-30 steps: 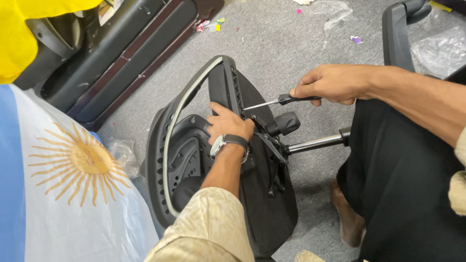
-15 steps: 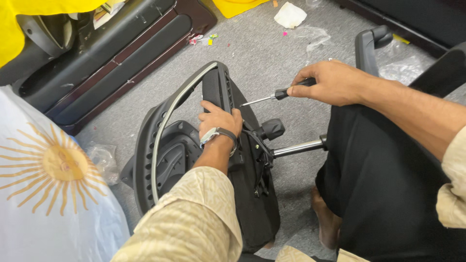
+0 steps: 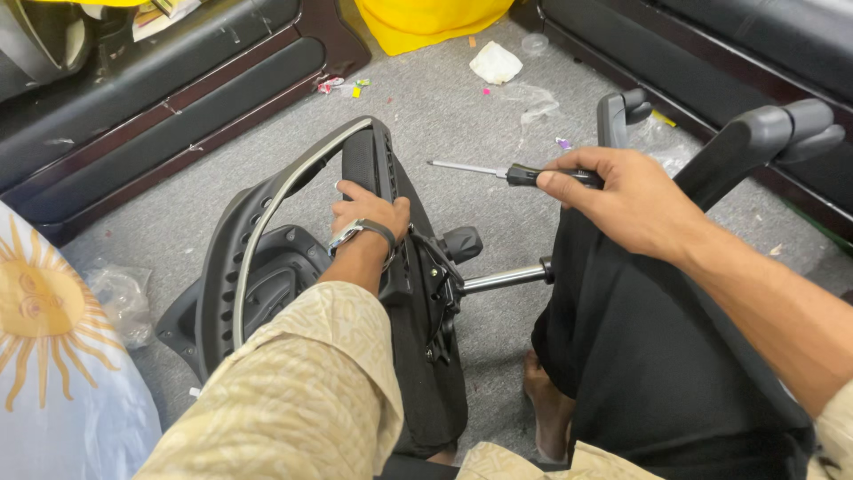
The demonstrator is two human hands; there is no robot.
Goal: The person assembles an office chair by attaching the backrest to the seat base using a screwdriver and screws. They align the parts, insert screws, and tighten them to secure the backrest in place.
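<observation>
An overturned black office chair seat (image 3: 418, 356) is steadied on the grey carpet (image 3: 462, 107): its upper edge is gripped by the left hand (image 3: 369, 212), fingers curled closed over the plastic rim. To the right of the seat, a black-handled screwdriver (image 3: 511, 172) is clamped in the right hand (image 3: 622, 200), its shaft held level above the seat's chrome gas cylinder (image 3: 502, 278) and clear of it. A crumpled white paper (image 3: 495, 63) lies well beyond the seat.

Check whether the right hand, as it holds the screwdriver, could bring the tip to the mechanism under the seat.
Probably yes. The right hand holds the screwdriver in open air above the carpet, and nothing lies between its tip and the mechanism. The left hand grips the seat edge beside it, not over it.
</observation>
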